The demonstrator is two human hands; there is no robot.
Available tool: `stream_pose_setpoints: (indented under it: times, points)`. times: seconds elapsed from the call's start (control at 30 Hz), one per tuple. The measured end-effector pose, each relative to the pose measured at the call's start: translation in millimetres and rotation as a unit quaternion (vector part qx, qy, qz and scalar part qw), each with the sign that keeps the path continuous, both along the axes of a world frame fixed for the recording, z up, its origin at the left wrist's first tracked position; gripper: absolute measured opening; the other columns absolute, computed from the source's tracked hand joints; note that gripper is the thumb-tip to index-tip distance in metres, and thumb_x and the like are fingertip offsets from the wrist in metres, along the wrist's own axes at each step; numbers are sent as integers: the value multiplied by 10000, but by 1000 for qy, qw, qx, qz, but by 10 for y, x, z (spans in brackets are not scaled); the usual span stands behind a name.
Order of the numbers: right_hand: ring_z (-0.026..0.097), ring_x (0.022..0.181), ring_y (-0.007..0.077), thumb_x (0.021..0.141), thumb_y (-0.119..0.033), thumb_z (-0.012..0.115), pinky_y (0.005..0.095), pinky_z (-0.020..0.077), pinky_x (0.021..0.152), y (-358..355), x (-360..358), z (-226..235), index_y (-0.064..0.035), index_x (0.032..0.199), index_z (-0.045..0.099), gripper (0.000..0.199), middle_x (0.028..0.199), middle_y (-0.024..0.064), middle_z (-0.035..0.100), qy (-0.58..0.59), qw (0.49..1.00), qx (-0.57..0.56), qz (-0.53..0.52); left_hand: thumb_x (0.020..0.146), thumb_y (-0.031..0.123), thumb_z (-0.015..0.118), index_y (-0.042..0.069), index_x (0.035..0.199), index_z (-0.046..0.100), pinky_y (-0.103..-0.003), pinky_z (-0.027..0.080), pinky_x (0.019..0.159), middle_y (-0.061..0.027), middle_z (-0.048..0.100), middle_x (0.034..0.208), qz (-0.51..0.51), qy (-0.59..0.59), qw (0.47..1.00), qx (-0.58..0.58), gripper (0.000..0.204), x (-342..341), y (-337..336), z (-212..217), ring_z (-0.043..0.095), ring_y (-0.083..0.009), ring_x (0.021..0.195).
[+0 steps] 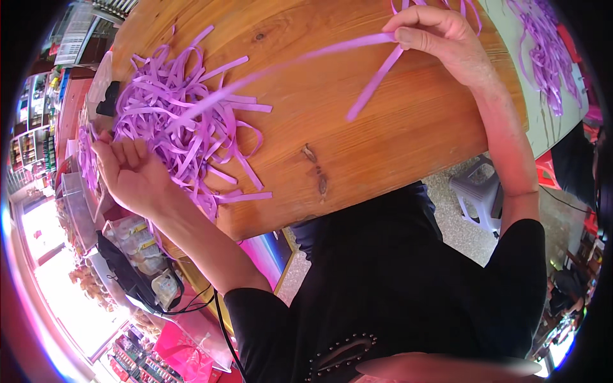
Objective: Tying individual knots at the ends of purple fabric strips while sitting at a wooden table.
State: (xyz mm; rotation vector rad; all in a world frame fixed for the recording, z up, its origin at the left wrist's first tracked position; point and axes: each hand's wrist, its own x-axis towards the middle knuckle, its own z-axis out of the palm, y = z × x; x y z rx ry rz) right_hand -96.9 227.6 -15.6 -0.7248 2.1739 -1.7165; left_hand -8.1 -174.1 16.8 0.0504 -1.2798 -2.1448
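My right hand (440,41) is raised over the far right of the wooden table, its thumb and forefinger pinching a purple ribbon (306,53). The ribbon runs left, slightly blurred, down to a tangled heap of purple ribbons (172,102). A short tail of ribbon (373,88) hangs below the pinch. At the heap's left edge, my left hand (131,169) has its palm turned up and fingers curled, thumb and forefinger closed by a bunch of purple ribbons (87,156) at the table's left side. The exact grip there is partly hidden.
The wooden table (357,153) has its near edge against my body. On a pale table (562,131) at right lies another purple ribbon pile (543,51). A plastic stool (479,195) stands below. At left are a black object (108,99), clear packs (137,246) and a black cable (223,325).
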Motion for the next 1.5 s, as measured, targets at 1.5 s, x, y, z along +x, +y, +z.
stream_pose_setpoints:
  times: [1.5]
  points:
    - [616,809,143,821,-48,637,245,483,716,-247,-126,-215,-10,942,631,126,866,90,641,355,864,-337,122,792,15,667,20,852,668,-179,338,535,44,487,672,-113,-108,916,-370,61,-203,1792,-568,409,-32,604]
